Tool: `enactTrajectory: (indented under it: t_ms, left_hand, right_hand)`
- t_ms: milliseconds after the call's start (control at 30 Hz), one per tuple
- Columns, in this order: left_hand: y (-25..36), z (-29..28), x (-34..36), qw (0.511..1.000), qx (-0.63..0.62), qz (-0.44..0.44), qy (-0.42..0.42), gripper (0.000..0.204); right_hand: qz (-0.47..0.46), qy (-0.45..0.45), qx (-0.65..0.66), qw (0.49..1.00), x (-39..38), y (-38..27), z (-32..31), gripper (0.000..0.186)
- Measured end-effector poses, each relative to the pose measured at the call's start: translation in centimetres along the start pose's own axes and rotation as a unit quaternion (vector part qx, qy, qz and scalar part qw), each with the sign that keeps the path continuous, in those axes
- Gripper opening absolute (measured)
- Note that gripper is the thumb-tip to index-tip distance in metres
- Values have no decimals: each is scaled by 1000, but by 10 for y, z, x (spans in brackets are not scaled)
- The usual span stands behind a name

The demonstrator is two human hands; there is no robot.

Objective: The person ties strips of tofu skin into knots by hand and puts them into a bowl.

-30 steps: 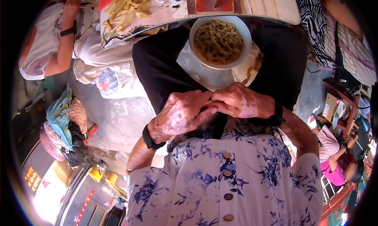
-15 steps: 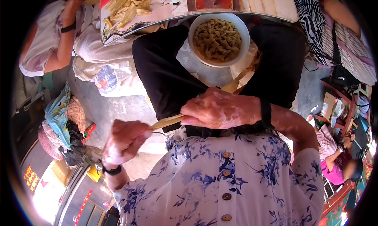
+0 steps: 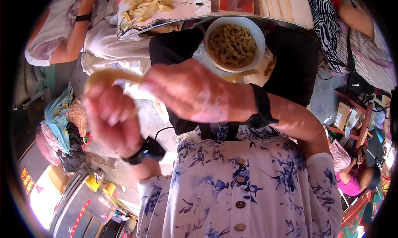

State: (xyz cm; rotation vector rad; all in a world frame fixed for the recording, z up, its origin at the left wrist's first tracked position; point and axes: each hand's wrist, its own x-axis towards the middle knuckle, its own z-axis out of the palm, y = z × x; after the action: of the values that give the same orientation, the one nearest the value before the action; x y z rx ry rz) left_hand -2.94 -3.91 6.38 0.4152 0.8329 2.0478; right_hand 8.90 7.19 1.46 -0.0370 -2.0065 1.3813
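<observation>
We had the fingers of our right hand (image 3: 199, 93) clenched on a pale yellow strip (image 3: 114, 74), which arched from their tips over our left hand (image 3: 110, 117), just beside them on the left. The left fingers were curled in under it, but blur kept us from telling whether they gripped it. Beyond the right fingers and to their right, a white bowl (image 3: 261, 43) of cut pieces (image 3: 233, 45) sat between dark-trousered knees (image 3: 290, 64). Farther beyond was the desk (image 3: 192, 10), bearing a heap of similar strips (image 3: 147, 5).
</observation>
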Motion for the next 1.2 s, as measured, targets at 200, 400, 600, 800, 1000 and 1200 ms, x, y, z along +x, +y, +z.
enactTrajectory:
  t_ms: [200,400,600,800,1000,1200]
  left_hand:
    - [-59,3,4,802,542,117,-222,25]
    - [-95,-10,-6,734,604,82,-299,30]
    - [-110,-11,-9,689,629,163,-319,24]
    - [-106,-13,-6,631,608,385,-289,27]
    - [-102,-16,-23,864,473,141,-103,19]
    - [-109,-31,-18,982,148,-120,-10,28]
  right_hand:
    - [149,6,-8,989,-39,11,-28,12]
    - [344,-11,159,926,-79,11,-53,17]
    - [455,46,229,859,-88,10,-51,30]
    - [461,93,213,856,-76,1,-50,33]
    - [452,85,166,872,-69,0,-53,31]
    - [408,55,122,903,-66,-7,-44,26]
